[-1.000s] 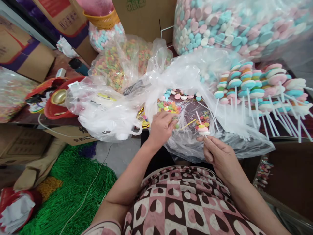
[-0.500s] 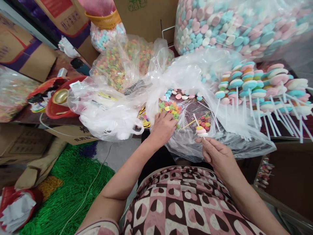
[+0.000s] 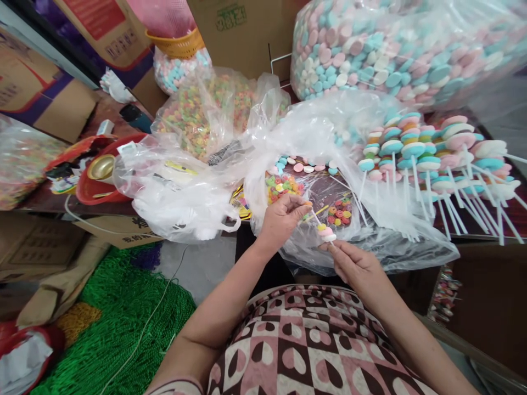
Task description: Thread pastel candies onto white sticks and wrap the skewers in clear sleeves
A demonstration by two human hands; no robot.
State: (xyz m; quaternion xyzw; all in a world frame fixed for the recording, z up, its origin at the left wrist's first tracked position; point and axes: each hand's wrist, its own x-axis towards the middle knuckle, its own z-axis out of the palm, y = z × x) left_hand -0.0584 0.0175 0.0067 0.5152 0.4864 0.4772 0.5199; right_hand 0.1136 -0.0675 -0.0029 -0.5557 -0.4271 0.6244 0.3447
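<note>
In the head view, my right hand (image 3: 354,263) is clamped, thumb against fingers, on the lower end of a white stick (image 3: 315,217) at the front edge of the table (image 3: 91,112). The stick tilts away to the left and carries a white disc (image 3: 329,238), a pink disc (image 3: 325,231) and a yellow ring (image 3: 321,226), in that order upward. My left hand (image 3: 284,220) pinches an orange ring (image 3: 307,203) at the stick's upper tip; I cannot tell whether it is threaded. The hands are apart. Beyond them, two piles of gummy rings (image 3: 284,187) lie on plastic (image 3: 395,251). Loaded skewers (image 3: 415,149) occupy the table's right end, sticks toward the front edge.
</note>
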